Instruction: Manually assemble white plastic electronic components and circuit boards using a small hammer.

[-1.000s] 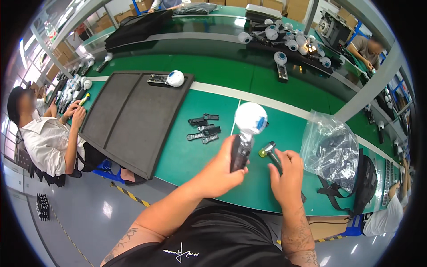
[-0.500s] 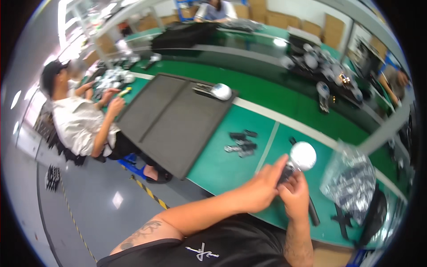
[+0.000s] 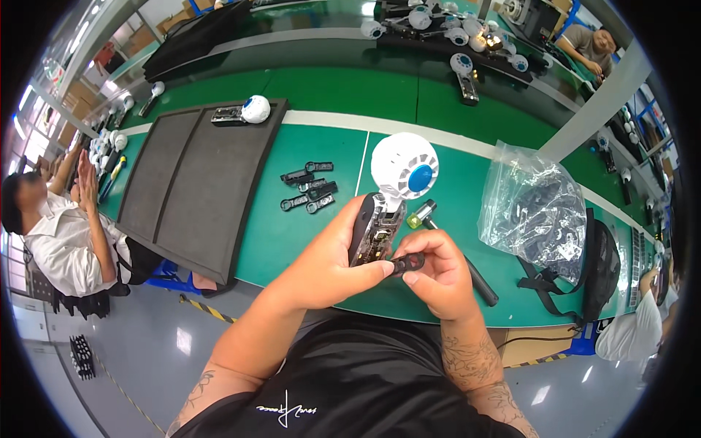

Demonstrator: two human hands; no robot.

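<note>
Raised closer to the camera than half a second ago, the small handheld fan with a round white head and blue hub [image 3: 400,171] now sits at centre frame, its open black handle exposing the parts inside. The left hand [image 3: 328,259] wraps that handle, fingers pressed around it. The right hand [image 3: 437,274] pinches a small black ring-ended plastic part [image 3: 407,263] between thumb and fingertips, touching the handle's lower end. Behind them on the green workbench [image 3: 292,233] lie a cluster of similar black parts [image 3: 309,187], a mallet with a yellow-green head [image 3: 438,233] and, at right, a crumpled clear plastic bag [image 3: 533,208]. A dark grey mat [image 3: 197,182] covers the bench at left.
</note>
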